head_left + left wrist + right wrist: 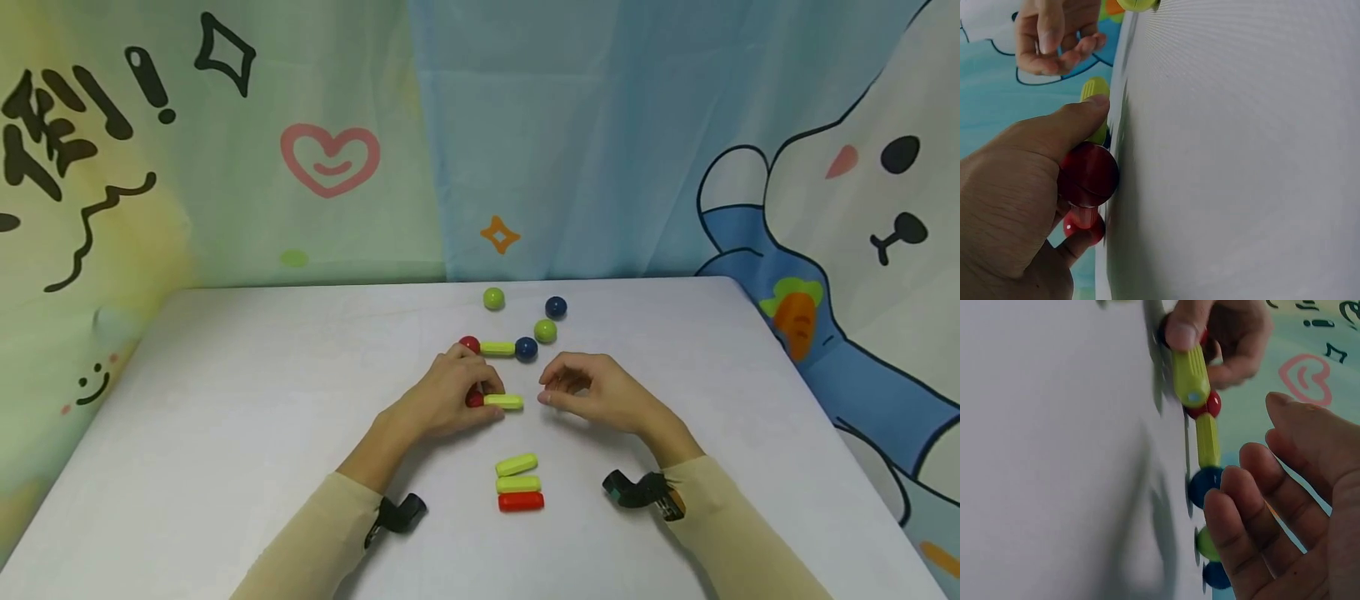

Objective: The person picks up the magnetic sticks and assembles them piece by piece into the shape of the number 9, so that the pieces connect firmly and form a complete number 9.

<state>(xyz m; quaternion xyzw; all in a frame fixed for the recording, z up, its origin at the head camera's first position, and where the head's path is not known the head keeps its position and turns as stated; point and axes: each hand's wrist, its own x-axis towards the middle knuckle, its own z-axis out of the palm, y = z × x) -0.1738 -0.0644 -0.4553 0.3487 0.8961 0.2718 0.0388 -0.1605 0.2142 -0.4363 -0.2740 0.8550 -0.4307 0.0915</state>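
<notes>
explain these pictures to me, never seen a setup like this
No machine here: a person's bare left hand and right hand. The wide picture comes from a camera worn on the head; the others come from the left-wrist camera and right-wrist camera. On the white table lie two loose yellow rods and a loose red rod nearest the person; farther back, two green balls and a loose blue ball. The left hand grips what looks like one joined piece: two red balls, a blue ball, two yellow rods and, between the reds, a red rod. The right hand holds nothing.
</notes>
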